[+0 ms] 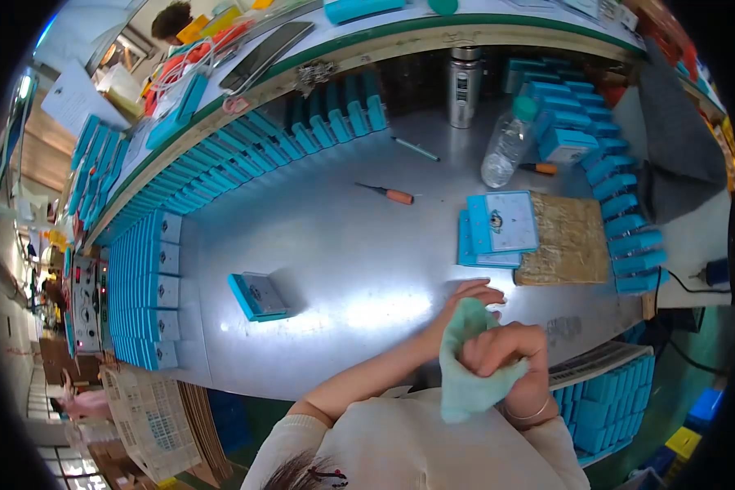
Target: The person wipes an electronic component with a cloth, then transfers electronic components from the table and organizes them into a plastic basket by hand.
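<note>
My right hand (514,351) is closed around a pale green cloth (469,380), which hangs down in front of my chest. Just beyond the cloth, my left hand (470,296) has its fingers stretched out over the metal table; the cloth hides part of it. Whether the left hand touches the cloth I cannot tell. Nearest to both hands, blue-edged boxes with pale printed faces (510,222) lie stacked, partly on a brown board (567,245). Another blue-edged box (257,296) stands alone, tilted, on the left of the table.
Rows of blue boxes line the left (143,290) and back of the metal table (327,220). A screwdriver (396,196) and a pen (416,149) lie midway. A steel flask (463,86) and a clear bottle (506,143) stand at the back. A crate of blue pieces (604,404) sits below right.
</note>
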Action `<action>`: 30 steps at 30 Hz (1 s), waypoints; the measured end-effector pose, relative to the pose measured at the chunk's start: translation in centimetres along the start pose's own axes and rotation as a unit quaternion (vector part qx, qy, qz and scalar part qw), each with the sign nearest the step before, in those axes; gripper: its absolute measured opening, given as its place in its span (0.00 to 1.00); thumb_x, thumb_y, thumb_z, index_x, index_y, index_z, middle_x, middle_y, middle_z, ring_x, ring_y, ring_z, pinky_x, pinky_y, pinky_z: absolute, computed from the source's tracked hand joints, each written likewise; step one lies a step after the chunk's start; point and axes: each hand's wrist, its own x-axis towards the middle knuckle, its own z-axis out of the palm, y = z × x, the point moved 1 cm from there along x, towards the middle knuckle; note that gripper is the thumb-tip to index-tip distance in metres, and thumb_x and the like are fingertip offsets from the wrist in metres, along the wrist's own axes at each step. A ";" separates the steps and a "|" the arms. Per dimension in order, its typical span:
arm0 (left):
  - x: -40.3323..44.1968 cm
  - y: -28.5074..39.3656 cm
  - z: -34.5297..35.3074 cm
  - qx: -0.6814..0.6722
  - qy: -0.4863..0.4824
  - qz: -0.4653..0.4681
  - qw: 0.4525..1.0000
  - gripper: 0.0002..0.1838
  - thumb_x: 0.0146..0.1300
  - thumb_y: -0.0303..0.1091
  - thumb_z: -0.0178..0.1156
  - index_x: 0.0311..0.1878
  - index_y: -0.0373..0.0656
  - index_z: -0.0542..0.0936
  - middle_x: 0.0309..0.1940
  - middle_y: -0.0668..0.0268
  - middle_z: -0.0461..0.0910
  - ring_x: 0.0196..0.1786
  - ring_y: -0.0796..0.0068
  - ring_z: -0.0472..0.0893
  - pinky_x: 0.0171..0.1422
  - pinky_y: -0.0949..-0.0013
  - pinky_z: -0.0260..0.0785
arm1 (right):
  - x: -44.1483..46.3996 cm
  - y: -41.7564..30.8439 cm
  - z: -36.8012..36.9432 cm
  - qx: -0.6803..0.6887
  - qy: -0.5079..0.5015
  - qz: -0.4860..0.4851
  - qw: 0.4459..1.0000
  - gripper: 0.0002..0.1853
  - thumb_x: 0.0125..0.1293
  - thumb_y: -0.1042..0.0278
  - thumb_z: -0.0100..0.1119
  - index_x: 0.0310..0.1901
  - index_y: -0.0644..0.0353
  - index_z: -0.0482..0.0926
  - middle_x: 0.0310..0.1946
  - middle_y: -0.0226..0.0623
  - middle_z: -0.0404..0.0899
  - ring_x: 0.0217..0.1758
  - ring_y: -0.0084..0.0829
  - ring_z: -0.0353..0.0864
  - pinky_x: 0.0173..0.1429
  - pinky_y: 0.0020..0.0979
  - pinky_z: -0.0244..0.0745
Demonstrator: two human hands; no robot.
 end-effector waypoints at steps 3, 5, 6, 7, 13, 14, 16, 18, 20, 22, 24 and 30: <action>-2.7 1.3 -4.7 -0.354 -0.083 -0.188 0.912 0.22 0.55 0.34 0.63 0.54 0.40 0.72 0.57 0.61 0.70 0.56 0.65 0.73 0.60 0.65 0.66 | 1.9 0.1 -2.1 -0.027 0.022 -0.021 0.999 0.08 0.47 0.79 0.62 0.32 0.68 0.78 0.29 0.42 0.78 0.28 0.30 0.76 0.36 0.27 0.70; -2.8 3.8 -7.1 -0.534 -0.030 -0.275 0.799 0.29 0.54 0.38 0.64 0.58 0.41 0.67 0.57 0.61 0.69 0.57 0.65 0.72 0.60 0.64 0.66 | 3.5 0.5 -2.0 -0.106 0.015 -0.042 0.993 0.08 0.48 0.79 0.61 0.32 0.67 0.78 0.29 0.42 0.78 0.28 0.30 0.75 0.35 0.27 0.70; -2.9 4.9 -7.5 -0.691 0.017 -0.339 0.639 0.36 0.53 0.41 0.65 0.63 0.42 0.61 0.58 0.61 0.68 0.58 0.66 0.72 0.61 0.63 0.66 | 3.9 0.8 -1.9 -0.189 0.015 -0.066 0.980 0.07 0.49 0.78 0.61 0.32 0.67 0.78 0.29 0.43 0.78 0.27 0.30 0.75 0.34 0.27 0.70; -3.0 5.7 -7.5 -0.783 -0.008 -0.234 0.576 0.39 0.55 0.45 0.62 0.66 0.44 0.56 0.58 0.62 0.66 0.59 0.65 0.70 0.62 0.58 0.65 | 4.5 1.4 -1.4 -0.184 0.006 -0.057 0.981 0.07 0.49 0.78 0.61 0.32 0.67 0.78 0.29 0.43 0.78 0.27 0.30 0.75 0.34 0.27 0.70; -5.6 5.9 -10.3 -0.749 0.079 -0.150 0.641 0.29 0.60 0.46 0.57 0.62 0.46 0.63 0.59 0.63 0.67 0.59 0.58 0.70 0.59 0.46 0.67 | 6.4 4.9 0.5 -0.682 -0.188 -0.158 0.689 0.16 0.39 0.74 0.59 0.36 0.62 0.77 0.34 0.37 0.76 0.37 0.35 0.75 0.46 0.36 0.66; -6.4 5.7 -10.8 -0.721 0.090 -0.237 0.644 0.26 0.63 0.48 0.53 0.61 0.47 0.65 0.58 0.63 0.69 0.56 0.56 0.73 0.54 0.46 0.70 | 6.5 5.2 0.2 -0.681 -0.215 -0.142 0.685 0.18 0.37 0.74 0.58 0.37 0.62 0.77 0.36 0.37 0.76 0.38 0.35 0.74 0.47 0.37 0.65; -7.9 5.5 -9.8 -0.632 0.218 -0.341 0.661 0.17 0.63 0.42 0.54 0.51 0.44 0.73 0.42 0.65 0.76 0.43 0.70 0.79 0.43 0.66 0.76 | 7.3 3.9 -1.2 -0.569 -0.198 -0.060 0.796 0.24 0.39 0.76 0.62 0.45 0.62 0.75 0.45 0.41 0.75 0.50 0.39 0.74 0.58 0.39 0.63; -8.9 4.2 -9.2 -0.610 0.256 -0.280 0.695 0.11 0.62 0.41 0.55 0.40 0.43 0.75 0.28 0.70 0.74 0.25 0.80 0.72 0.26 0.79 0.65 | 8.5 3.1 -4.2 -0.519 -0.068 -0.076 0.849 0.33 0.41 0.76 0.64 0.56 0.62 0.68 0.55 0.43 0.69 0.60 0.40 0.67 0.64 0.39 0.59; -11.5 2.8 -8.5 -0.675 0.230 -0.294 0.636 0.12 0.62 0.41 0.54 0.40 0.42 0.74 0.26 0.70 0.72 0.23 0.82 0.69 0.22 0.80 0.59 | 11.2 2.9 -8.6 -0.587 0.097 -0.153 0.789 0.46 0.43 0.71 0.69 0.66 0.59 0.55 0.64 0.42 0.58 0.65 0.41 0.60 0.64 0.40 0.61; -13.0 3.2 -8.5 -0.732 0.197 -0.306 0.576 0.12 0.62 0.41 0.53 0.41 0.42 0.74 0.24 0.70 0.71 0.21 0.84 0.65 0.19 0.82 0.54 | 14.0 2.8 -15.2 -0.583 0.294 -0.160 0.741 0.51 0.41 0.64 0.76 0.66 0.63 0.53 0.64 0.46 0.56 0.64 0.42 0.60 0.63 0.41 0.61; -13.2 4.3 -9.1 -0.712 0.241 -0.323 0.574 0.14 0.64 0.44 0.50 0.38 0.42 0.73 0.21 0.71 0.68 0.18 0.85 0.59 0.18 0.81 0.47 | 17.0 2.2 -19.9 -0.619 0.396 -0.144 0.663 0.56 0.37 0.58 0.79 0.64 0.69 0.52 0.65 0.50 0.51 0.64 0.43 0.60 0.62 0.42 0.63; -15.9 5.2 -9.8 -0.783 0.275 -0.258 0.494 0.27 0.63 0.59 0.44 0.45 0.41 0.72 0.27 0.66 0.69 0.23 0.80 0.61 0.23 0.79 0.52 | 21.7 4.7 -26.5 -0.462 0.355 -0.095 0.807 0.51 0.36 0.61 0.80 0.60 0.72 0.59 0.56 0.48 0.68 0.55 0.38 0.71 0.58 0.36 0.68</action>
